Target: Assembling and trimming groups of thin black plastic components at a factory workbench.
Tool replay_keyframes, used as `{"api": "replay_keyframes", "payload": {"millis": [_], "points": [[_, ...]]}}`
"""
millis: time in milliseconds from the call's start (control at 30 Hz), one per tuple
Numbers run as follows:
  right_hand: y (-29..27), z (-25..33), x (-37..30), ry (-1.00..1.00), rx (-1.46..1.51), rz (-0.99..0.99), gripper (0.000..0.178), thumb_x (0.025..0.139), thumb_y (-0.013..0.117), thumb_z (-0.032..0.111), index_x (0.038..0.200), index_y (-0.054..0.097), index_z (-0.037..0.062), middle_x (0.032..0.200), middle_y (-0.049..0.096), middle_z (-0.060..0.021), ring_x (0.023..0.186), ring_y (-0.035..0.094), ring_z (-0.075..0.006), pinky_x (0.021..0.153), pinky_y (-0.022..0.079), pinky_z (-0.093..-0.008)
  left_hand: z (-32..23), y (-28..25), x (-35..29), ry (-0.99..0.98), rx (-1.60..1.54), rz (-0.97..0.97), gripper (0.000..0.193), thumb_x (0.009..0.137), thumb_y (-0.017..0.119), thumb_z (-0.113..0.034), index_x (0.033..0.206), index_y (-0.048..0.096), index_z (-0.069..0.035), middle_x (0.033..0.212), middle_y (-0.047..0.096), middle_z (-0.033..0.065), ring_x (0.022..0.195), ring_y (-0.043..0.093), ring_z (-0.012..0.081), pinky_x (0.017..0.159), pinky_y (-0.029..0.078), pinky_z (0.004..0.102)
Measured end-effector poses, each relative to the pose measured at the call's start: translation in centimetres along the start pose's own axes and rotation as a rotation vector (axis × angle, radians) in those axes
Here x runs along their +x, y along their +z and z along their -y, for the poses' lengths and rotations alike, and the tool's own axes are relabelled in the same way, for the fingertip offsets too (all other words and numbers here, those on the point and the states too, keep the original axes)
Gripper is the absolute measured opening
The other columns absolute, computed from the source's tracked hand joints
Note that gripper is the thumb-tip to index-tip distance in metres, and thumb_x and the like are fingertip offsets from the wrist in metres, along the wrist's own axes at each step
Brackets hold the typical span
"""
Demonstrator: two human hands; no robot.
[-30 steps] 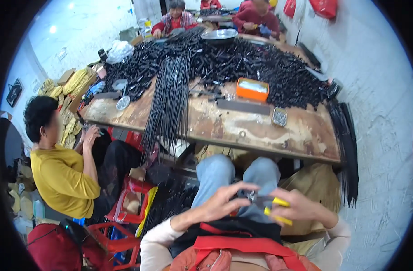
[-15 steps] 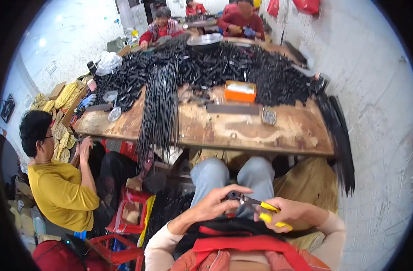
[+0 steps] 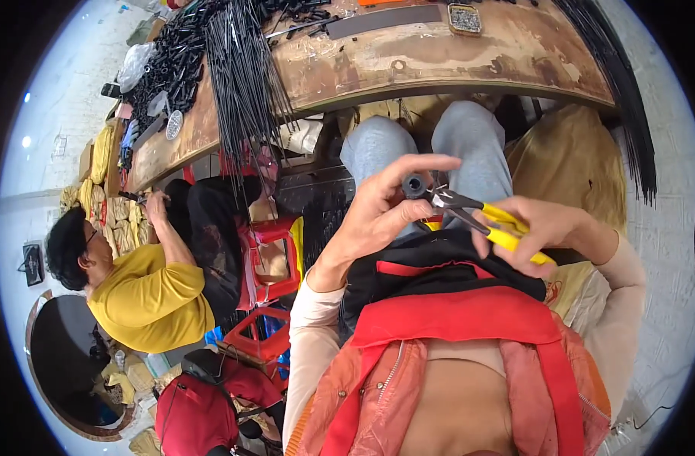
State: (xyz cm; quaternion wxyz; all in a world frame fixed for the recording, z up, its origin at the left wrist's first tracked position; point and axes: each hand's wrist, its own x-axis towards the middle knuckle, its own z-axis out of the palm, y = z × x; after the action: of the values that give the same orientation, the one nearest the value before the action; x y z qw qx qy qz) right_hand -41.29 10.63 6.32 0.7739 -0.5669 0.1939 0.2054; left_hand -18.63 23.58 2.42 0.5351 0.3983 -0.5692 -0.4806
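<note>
Above the lap, holding a black tubular part (image 3: 414, 186) in the left hand (image 3: 379, 209), turning its hollow round end toward the camera; pressing the thumb at the near side and stretching the index finger out past the far side, so keeping both apart with the part between. Gripping yellow-handled pliers (image 3: 507, 241) in the right hand (image 3: 541, 230), closing the fingers around the handles (leaving some gap between the two). Pointing the nose of the pliers just beside the part, but not being able to tell from this view about biting on anything. Being, by judgement, in the middle of one piece: already having part and tool together, not yet showing anything finished. Beyond the knees, on the table (image 3: 408, 68), seeing a heap of black parts (image 3: 172, 68) lying near black rods (image 3: 241, 68), but not being able to sort ready ones from waiting ones.
</note>
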Motion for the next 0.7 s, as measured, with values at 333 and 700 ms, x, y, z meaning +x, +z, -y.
{"api": "replay_keyframes", "payload": {"millis": [333,700], "points": [[0.3,0.0,1.4,-0.411,-0.86,-0.531,0.03,0.087,0.065,0.019,0.105,0.053,-0.0021,0.083,0.058,-0.0198,0.081,0.058,-0.0391,0.07,0.045,-0.0428,0.6,0.4,-0.5,0.025,0.109,-0.175,0.044,0.098,0.052,-0.033,0.127,0.051,0.001,0.086,0.054,0.0024,0.074,0.047,0.0092,0.068,0.039,0.0237],[-0.7,1.1,0.9,-0.443,-0.902,-0.516,0.03,0.092,0.059,0.022,0.107,0.058,-0.0034,0.085,0.061,-0.0204,0.08,0.06,-0.0383,0.072,0.046,-0.0424,1.0,-0.4,0.1,-0.018,0.217,-0.149,0.022,0.097,0.054,-0.017,0.112,0.052,-0.001,0.084,0.06,0.0087,0.074,0.06,0.0165,0.068,0.047,0.029]]}}
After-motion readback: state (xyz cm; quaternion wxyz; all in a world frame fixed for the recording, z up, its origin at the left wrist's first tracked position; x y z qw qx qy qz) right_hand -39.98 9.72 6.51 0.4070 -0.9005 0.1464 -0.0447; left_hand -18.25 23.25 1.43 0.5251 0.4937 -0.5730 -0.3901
